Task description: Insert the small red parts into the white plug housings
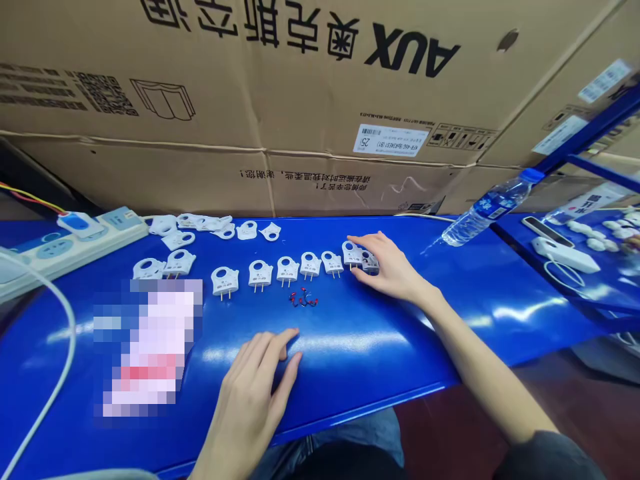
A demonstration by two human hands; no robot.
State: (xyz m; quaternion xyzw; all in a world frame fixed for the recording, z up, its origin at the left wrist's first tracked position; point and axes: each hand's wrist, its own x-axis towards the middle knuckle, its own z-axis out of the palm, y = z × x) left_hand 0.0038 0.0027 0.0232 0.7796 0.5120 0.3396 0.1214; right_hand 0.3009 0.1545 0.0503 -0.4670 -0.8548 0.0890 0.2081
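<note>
Right hand (pixel 387 263): thumb and forefinger around white plug housing (pixel 352 254), near row's right end, blue table (pixel 350 380); firm pinch cannot be told. Left hand (pixel 255 380): fingers loosely parted, near red-and-black components (pixel 303 301)

Worktop (pixel 370 373): smooth, glossy surface. Plug housings (pixel 260 274): smooth plastic; plug pins (pixel 229 295): metal. Carton (pixel 300 87) at 12 o'clock: matt, printed cardboard. Water bottle (pixel 487 208): transparent, glossy plastic.

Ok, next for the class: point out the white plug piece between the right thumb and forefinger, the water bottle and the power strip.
White plug piece (pixel 353 257): head view, on its body below the ring.
Water bottle (pixel 494 204): head view, on its label.
Power strip (pixel 55 249): head view, on a socket face.
</note>
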